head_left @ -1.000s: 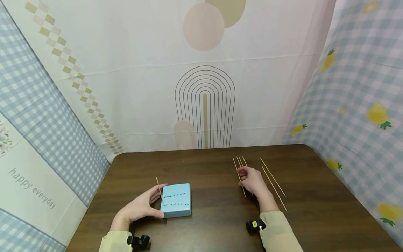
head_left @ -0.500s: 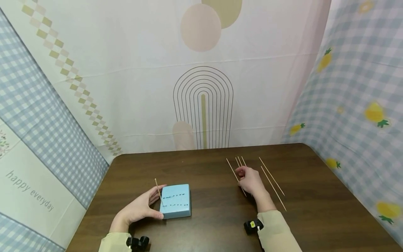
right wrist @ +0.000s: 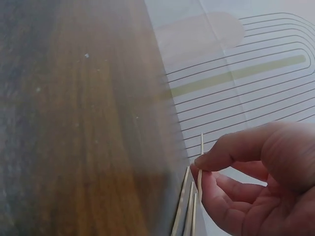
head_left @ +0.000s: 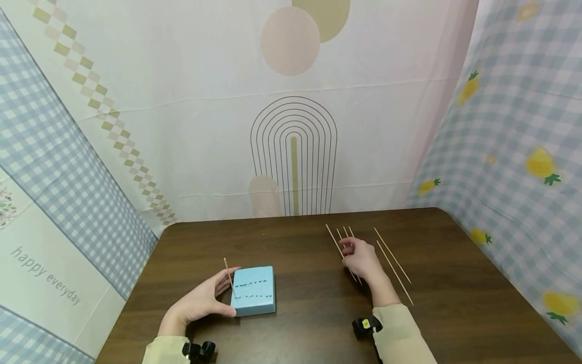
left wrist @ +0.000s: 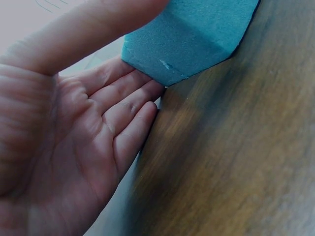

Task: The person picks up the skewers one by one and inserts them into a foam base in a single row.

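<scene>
My left hand [head_left: 204,298] holds a light blue foam block [head_left: 254,293] at its left side, thumb at the near corner and fingers along the far left side. Two rows of dark marks run across the block's top. One thin wooden skewer [head_left: 229,275] stands in it near the left edge, leaning slightly left. Over on the right, my right hand [head_left: 362,259] pinches a skewer [right wrist: 202,145] between thumb and index finger. Several other skewers [right wrist: 180,204] lie just beside and beneath that hand, partly hidden by it in the head view.
Two more skewers [head_left: 394,273] lie on the dark wooden table [head_left: 309,323] to the right of my right hand. A patterned cloth [head_left: 204,151] hangs behind the table's back edge, and a checked cloth [head_left: 504,177] hangs along the right side.
The leftmost skewer at my right hand has swung left at its far end, away from the others, then shifted slightly farther back. The left hand and block keep their place.
</scene>
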The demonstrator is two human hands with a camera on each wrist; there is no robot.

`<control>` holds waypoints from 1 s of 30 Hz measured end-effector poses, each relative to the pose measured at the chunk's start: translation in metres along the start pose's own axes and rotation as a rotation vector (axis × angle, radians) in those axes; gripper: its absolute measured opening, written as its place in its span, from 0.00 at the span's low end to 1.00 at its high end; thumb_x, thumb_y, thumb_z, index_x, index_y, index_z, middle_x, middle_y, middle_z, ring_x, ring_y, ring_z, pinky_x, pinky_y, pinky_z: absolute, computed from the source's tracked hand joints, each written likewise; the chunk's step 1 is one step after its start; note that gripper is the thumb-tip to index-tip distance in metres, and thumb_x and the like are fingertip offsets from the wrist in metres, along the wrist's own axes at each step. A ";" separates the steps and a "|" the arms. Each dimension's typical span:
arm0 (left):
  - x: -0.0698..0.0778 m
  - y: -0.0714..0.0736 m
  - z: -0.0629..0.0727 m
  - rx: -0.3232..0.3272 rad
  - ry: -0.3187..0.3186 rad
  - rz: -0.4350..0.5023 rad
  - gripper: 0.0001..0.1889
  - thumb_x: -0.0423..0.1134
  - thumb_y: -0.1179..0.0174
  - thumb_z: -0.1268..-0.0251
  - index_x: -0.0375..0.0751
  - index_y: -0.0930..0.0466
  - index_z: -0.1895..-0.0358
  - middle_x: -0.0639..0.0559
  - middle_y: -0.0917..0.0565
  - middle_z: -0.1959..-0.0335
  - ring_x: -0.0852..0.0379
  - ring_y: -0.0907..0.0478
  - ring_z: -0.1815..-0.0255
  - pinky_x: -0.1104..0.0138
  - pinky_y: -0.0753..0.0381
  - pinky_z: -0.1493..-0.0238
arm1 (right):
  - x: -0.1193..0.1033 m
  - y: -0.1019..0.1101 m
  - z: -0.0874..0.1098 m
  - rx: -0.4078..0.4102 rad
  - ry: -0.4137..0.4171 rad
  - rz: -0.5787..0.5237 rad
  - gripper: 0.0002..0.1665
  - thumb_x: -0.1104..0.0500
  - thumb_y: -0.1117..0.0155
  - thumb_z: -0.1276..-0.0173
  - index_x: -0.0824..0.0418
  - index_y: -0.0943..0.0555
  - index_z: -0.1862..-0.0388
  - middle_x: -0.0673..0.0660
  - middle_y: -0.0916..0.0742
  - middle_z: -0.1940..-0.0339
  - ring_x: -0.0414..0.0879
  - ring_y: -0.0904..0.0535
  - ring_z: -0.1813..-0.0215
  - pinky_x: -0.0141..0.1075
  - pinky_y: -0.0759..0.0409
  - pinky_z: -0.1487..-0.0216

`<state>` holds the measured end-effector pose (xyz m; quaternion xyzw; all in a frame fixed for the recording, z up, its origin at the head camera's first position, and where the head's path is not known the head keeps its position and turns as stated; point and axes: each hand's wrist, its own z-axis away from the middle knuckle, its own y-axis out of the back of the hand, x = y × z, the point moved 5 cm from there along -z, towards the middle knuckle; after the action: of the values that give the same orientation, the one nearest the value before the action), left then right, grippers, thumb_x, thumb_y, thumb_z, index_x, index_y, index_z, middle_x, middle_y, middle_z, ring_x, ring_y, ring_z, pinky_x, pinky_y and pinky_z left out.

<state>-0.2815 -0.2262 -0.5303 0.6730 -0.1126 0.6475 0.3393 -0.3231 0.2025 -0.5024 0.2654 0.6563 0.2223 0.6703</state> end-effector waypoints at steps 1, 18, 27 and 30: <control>0.000 0.000 0.000 0.000 0.002 0.001 0.58 0.35 0.19 0.41 0.29 0.51 0.15 0.28 0.45 0.16 0.28 0.51 0.15 0.83 0.41 0.32 | -0.001 0.000 0.000 -0.005 0.000 -0.006 0.32 0.74 0.31 0.43 0.65 0.16 0.36 0.60 0.10 0.52 0.58 0.14 0.47 0.51 0.16 0.49; -0.001 0.001 0.000 0.003 0.013 -0.010 0.58 0.35 0.19 0.41 0.27 0.52 0.15 0.27 0.47 0.15 0.28 0.51 0.16 0.83 0.40 0.32 | -0.020 -0.002 0.008 -0.142 -0.035 -0.379 0.35 0.69 0.39 0.22 0.67 0.32 0.19 0.71 0.13 0.42 0.57 0.13 0.59 0.34 0.14 0.70; 0.000 0.000 0.000 0.003 0.005 -0.004 0.58 0.35 0.19 0.41 0.28 0.51 0.15 0.27 0.47 0.15 0.28 0.51 0.16 0.83 0.40 0.32 | -0.027 0.003 0.009 -0.111 -0.021 -0.455 0.36 0.69 0.38 0.21 0.66 0.33 0.17 0.73 0.15 0.39 0.55 0.13 0.53 0.38 0.11 0.67; 0.000 0.000 0.000 0.002 0.001 -0.003 0.58 0.34 0.19 0.41 0.28 0.51 0.15 0.27 0.46 0.15 0.28 0.51 0.16 0.83 0.40 0.32 | -0.031 0.005 0.009 -0.105 -0.010 -0.481 0.39 0.70 0.37 0.23 0.65 0.36 0.16 0.73 0.16 0.36 0.55 0.13 0.49 0.39 0.10 0.65</control>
<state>-0.2813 -0.2264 -0.5298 0.6732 -0.1109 0.6474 0.3397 -0.3152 0.1858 -0.4760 0.0677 0.6849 0.0888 0.7201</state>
